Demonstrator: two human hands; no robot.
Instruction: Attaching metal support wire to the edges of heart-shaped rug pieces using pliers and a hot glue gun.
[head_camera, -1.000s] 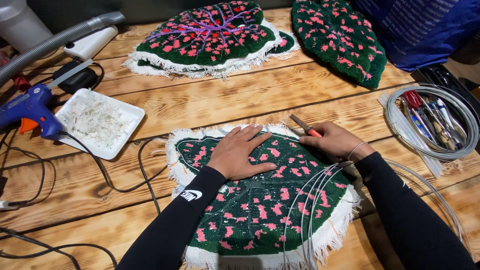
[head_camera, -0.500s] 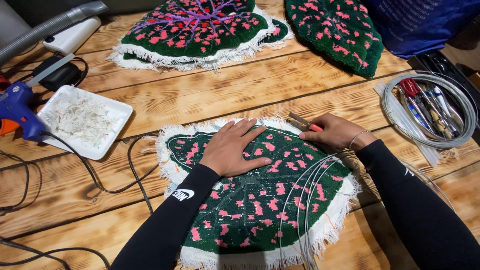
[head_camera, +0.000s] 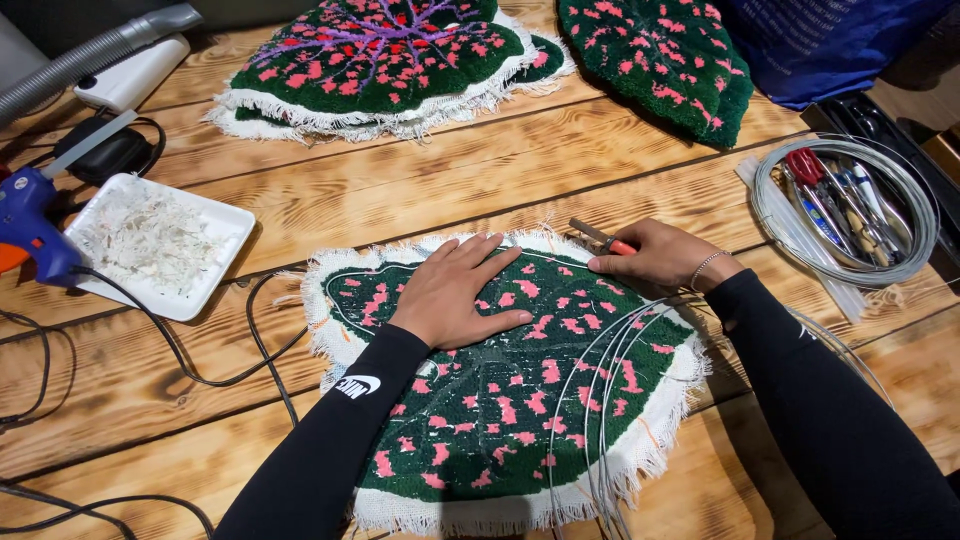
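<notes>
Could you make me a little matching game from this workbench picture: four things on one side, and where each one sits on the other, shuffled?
Things:
1. left hand
2. right hand
3. glue gun
4. coil of wire

Places:
A. at the table's left edge, beside the white tray of fluffy scraps
B. at the right, ringed around a bunch of hand tools
C. lying flat, palm down, on the green and pink leaf-shaped rug
D. at the rug's upper rim, closed on red-handled pliers

Pairs: 1-C, 2-D, 3-A, 4-B
</notes>
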